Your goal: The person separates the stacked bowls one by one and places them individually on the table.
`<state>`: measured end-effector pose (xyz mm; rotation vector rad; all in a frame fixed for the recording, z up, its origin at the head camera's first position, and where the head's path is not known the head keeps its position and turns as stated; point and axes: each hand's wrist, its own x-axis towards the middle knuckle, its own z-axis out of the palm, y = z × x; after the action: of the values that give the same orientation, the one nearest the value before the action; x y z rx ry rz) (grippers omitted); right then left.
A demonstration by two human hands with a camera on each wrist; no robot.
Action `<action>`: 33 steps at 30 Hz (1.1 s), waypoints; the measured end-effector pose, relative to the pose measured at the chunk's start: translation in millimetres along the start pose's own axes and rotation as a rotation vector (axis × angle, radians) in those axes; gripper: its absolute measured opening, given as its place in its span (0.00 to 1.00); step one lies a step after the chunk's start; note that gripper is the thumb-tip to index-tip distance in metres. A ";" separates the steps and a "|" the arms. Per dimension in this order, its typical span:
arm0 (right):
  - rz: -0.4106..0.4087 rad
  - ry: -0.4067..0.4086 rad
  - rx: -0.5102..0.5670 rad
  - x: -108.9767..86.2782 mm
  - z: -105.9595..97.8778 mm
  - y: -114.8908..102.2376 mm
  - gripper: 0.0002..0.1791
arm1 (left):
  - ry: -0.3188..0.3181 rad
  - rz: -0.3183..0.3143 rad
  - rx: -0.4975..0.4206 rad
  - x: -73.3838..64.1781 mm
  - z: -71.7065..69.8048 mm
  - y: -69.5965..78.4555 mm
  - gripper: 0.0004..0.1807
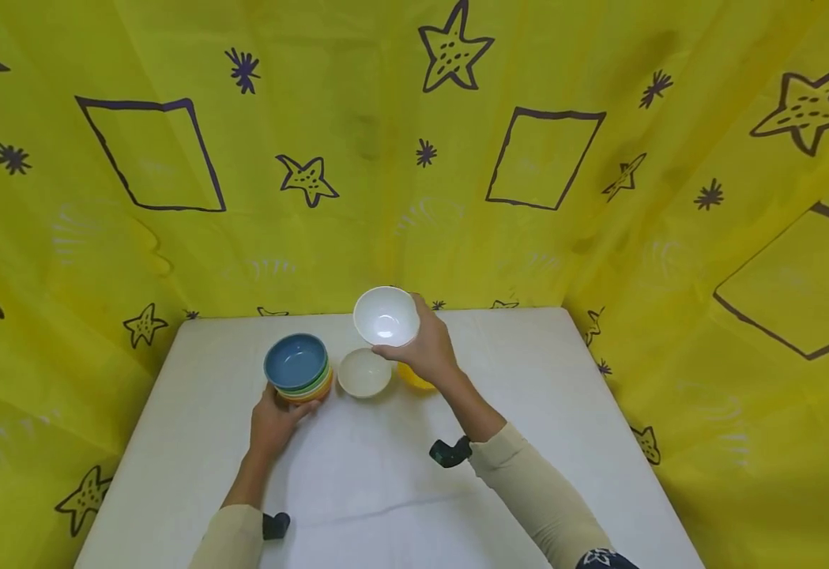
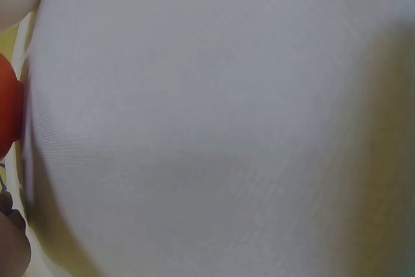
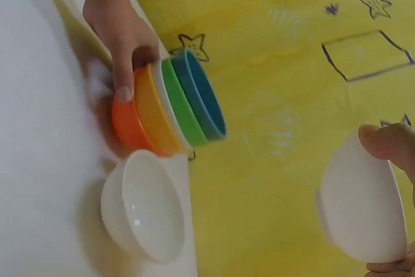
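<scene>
My right hand (image 1: 424, 348) holds a white bowl (image 1: 386, 318) up above the table, thumb and fingers at its rim; the right wrist view shows this white bowl (image 3: 360, 205) from the side. On the left, my left hand (image 1: 272, 420) grips a stack of nested bowls (image 1: 297, 363) low down, around the orange bottom bowl (image 3: 126, 124). Above the orange one sit yellow, white and green bowls, with a blue bowl (image 3: 201, 95) on top. Between the hands a second white bowl (image 1: 364, 373) stands on the table. A yellow bowl (image 1: 414, 378) is partly hidden behind my right hand and wrist.
A white-covered table (image 1: 386, 474) carries the bowls. Yellow curtains (image 1: 371, 237) with drawn stars and frames hang behind it and along both sides. Dark camera mounts (image 1: 451, 452) stick out from both wrists.
</scene>
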<state>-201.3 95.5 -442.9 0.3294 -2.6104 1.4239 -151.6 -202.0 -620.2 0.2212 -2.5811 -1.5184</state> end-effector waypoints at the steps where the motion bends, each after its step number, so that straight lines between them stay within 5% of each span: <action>1: 0.006 0.019 0.009 -2.2 -5.0 4.9 0.53 | 0.002 0.004 -0.002 0.2 0.2 0.2 0.56; 13: 0.191 0.170 0.003 -33.1 -43.0 72.5 0.53 | 0.004 -0.010 0.014 -0.6 1.2 -1.1 0.56; 33: 0.393 0.256 -0.114 -66.1 -36.3 169.1 0.51 | -0.033 -0.029 0.008 1.1 -2.2 4.4 0.56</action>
<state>-180.9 222.8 -575.7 -0.3755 -2.6170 1.3034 -152.5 -202.0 -615.3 0.2368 -2.6206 -1.5348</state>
